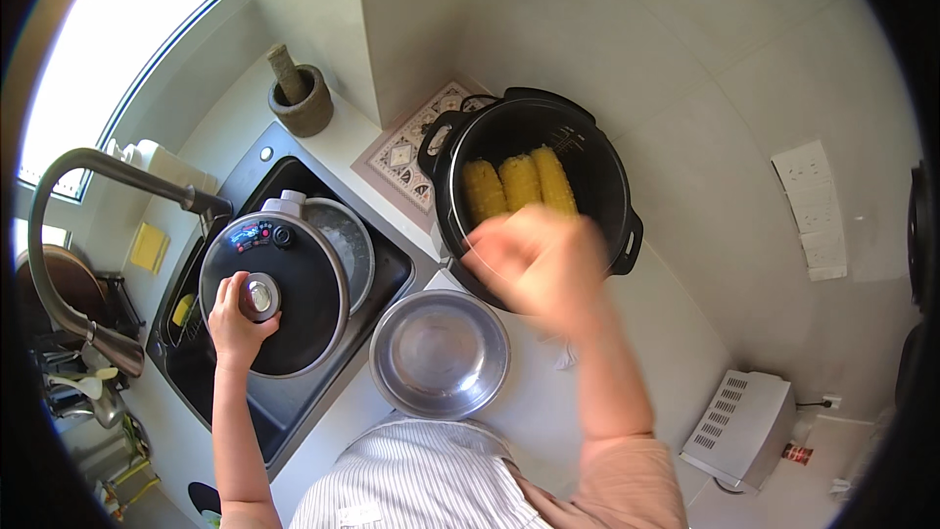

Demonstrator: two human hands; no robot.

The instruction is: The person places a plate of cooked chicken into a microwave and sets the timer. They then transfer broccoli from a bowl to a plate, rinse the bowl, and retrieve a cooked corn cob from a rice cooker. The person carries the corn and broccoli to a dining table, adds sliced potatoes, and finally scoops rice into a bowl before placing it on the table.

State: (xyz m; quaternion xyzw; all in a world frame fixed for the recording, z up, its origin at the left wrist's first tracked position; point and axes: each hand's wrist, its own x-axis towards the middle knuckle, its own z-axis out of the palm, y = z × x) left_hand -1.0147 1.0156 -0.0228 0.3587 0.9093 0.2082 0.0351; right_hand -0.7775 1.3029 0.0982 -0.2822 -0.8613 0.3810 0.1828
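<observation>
My left hand grips the knob of a round black cooker lid with a grey rim and a small control panel. The lid hangs over the black sink, partly covering a grey metal bowl. Blurred, my right hand hovers above the near side of a black electric cooker pot, its fingers curled; whether they hold anything is unclear. Three pieces of yellow corn lie inside the pot, their near ends hidden by that hand. Close to my apron sits a shallow stainless-steel basin.
A curved faucet arches over the sink's left side. Behind the sink stand a stone mortar with pestle and a yellow sponge. Under the pot lies a patterned mat. Farther right is a white boxy appliance.
</observation>
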